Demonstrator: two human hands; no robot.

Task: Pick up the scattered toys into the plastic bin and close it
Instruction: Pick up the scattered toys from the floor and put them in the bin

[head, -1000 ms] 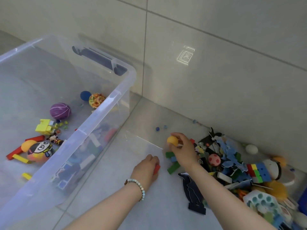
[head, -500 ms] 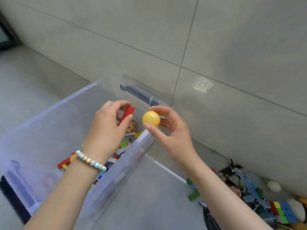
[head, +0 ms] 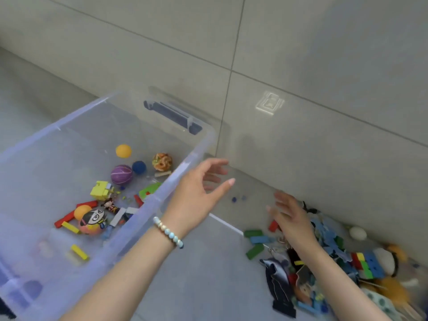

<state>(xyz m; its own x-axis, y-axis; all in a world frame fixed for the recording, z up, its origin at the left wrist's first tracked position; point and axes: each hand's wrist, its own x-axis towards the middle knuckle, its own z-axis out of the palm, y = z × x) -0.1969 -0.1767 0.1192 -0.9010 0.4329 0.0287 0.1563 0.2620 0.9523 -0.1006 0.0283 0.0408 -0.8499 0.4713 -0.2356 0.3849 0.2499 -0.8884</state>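
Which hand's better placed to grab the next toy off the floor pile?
Right. The right hand hovers open beside the red block at the pile's edge; the left hand, also empty, is over by the bin rim.

The right hand is blurred, and the toy pile runs off the lower right edge.

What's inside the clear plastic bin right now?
The clear plastic bin holds an orange ball, purple ball, blue ball, yellow block toy, cartoon-face ball. Its near wall blurs pieces beside it.
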